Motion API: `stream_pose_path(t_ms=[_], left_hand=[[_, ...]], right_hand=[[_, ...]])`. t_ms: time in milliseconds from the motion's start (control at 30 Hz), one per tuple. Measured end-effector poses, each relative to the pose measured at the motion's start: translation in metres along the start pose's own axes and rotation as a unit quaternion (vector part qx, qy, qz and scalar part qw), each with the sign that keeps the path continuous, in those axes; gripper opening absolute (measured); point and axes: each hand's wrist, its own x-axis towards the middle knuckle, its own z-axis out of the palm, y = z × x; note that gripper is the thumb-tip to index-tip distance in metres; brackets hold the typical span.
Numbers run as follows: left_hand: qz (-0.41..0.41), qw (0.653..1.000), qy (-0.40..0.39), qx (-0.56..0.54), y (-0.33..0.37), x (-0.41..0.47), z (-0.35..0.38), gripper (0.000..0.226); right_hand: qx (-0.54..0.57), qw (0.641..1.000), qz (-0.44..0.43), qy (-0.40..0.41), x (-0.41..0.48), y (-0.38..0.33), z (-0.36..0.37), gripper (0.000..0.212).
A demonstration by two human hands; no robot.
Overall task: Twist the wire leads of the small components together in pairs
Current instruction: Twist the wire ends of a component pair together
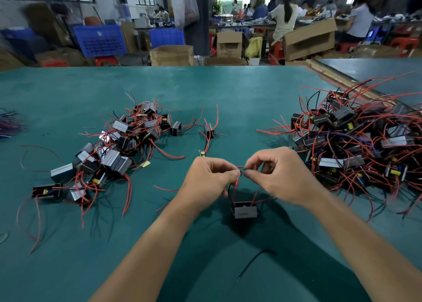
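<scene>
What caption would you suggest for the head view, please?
Left hand and right hand pinch the wire leads of a component over a green table.

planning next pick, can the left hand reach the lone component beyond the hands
Probably, once freed: left hand pinches the wire leads now, and nothing tall blocks the lone component.

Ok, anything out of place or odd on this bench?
A loose black wire lies alone on the green table between the forearms, joined to nothing. Otherwise the left hand and right hand pinch the leads of one component, as expected.
</scene>
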Motion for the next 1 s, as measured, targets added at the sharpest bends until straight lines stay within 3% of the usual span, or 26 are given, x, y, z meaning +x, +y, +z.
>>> stream_pose_path(t_ms=[333,633,867,1000], left_hand=[[-0.033,0.999,-0.033,-0.022,0.003,-0.001,-0.001,0.021],[-0.01,0.997,-0.054,0.051,-0.001,-0.002,-0.001,0.016],[0.079,0.988,-0.018,0.132,-0.007,-0.002,0.005,0.013],[0.182,0.956,0.021,0.228,-0.008,-0.006,0.008,0.007]], right_hand=[[0.028,0.999,-0.032,-0.029,0.001,0.0,-0.007,0.017],[0.011,0.996,-0.03,-0.081,0.0,0.001,-0.01,0.013],[0.024,0.993,0.018,-0.115,0.0,-0.001,-0.011,0.015],[0.08,0.983,0.092,-0.136,0.0,0.002,-0.01,0.017]])
